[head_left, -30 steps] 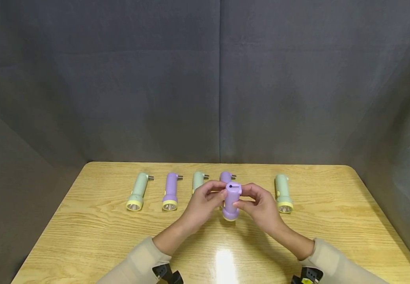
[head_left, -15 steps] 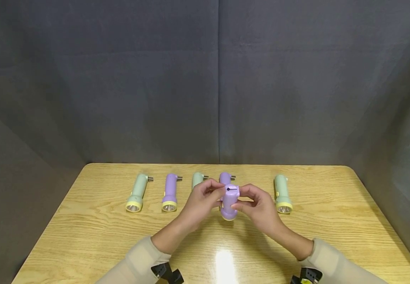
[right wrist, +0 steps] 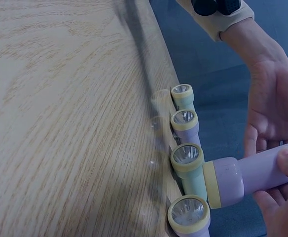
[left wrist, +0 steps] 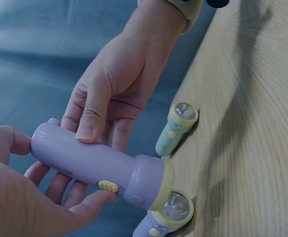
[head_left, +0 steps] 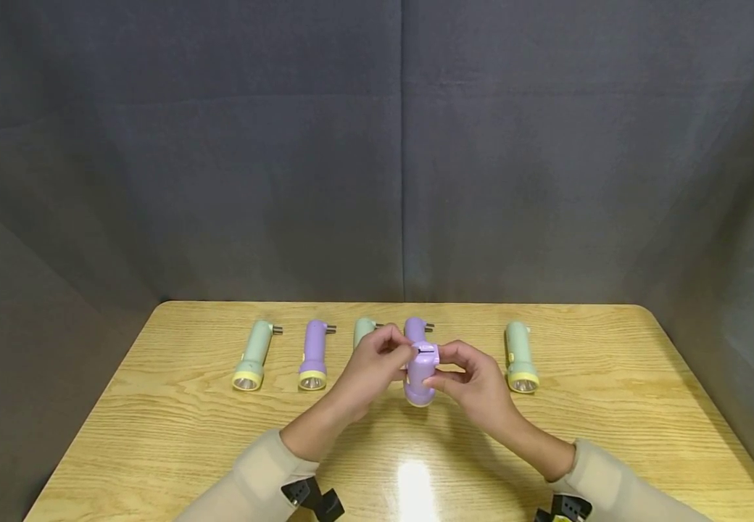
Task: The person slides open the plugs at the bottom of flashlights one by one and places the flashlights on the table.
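Note:
A purple flashlight [head_left: 420,378] with a yellow lens rim is held upright above the table, lens end down. My right hand [head_left: 480,378] grips its body, thumb on the near side and fingers behind. My left hand [head_left: 370,373] holds it from the other side, with fingertips at the slotted end. In the left wrist view, a left digit touches that end and another lies beside the yellow switch [left wrist: 108,186]. The black slot on the end is partly covered by the left fingers. Behind it lies another purple flashlight [head_left: 415,328] with metal prongs, mostly hidden.
To the left lie a green flashlight [head_left: 254,355], a purple flashlight [head_left: 314,354] and a partly hidden green one [head_left: 363,330], prongs pointing right. Another green flashlight [head_left: 520,355] lies at right on the wooden table [head_left: 612,391]. Grey cloth [head_left: 220,181] stands behind.
The held flashlight has shifted slightly left and lower in the head view. My left fingertips have moved over the rounded part of its slot, which showed before.

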Demonstrator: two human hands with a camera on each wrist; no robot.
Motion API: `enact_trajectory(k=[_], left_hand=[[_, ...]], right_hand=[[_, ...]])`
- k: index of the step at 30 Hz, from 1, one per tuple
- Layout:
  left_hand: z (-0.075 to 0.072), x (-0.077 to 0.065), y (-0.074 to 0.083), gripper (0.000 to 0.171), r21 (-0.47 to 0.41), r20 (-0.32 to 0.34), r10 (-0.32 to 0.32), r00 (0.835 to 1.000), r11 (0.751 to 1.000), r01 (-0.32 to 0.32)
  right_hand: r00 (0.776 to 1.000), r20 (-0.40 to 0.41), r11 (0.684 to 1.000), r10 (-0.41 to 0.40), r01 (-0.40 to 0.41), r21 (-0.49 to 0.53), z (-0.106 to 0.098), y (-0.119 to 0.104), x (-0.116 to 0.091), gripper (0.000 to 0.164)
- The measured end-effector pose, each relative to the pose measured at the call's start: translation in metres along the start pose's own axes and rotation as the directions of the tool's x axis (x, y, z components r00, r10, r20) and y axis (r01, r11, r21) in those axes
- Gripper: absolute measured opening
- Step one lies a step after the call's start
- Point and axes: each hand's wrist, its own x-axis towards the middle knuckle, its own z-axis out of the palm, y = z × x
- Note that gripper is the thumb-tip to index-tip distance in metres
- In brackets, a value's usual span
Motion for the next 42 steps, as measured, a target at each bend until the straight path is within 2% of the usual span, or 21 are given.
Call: enact_trajectory(k=[14,36,42], left_hand=[[0.0028,-0.003,0.0063,0.009,-0.038,0.025,0.017,1.0,0.999,-0.016],[0.0054,0.0007,0.0053,0.012,-0.039,-0.01,0.002,1.0,0.999,-0.002],[0.0069,0.0017,0.0045,0.012,-0.03,-0.031,-0.005,0.999,1.0,0.004]], right_hand=[[1.0,-0.006,1.0,0.001,-0.001,-0.003,0.0005,-0.0041,-0.0006,0.031],[1.0,-0.017,0.999,-0.019,0.019,0.045,0.0014,-0.002,0.0039,0.027],[1.0,-0.03,0.999,0.002,0.0,0.051,0.0017,-0.0002,0.0043,0.027]])
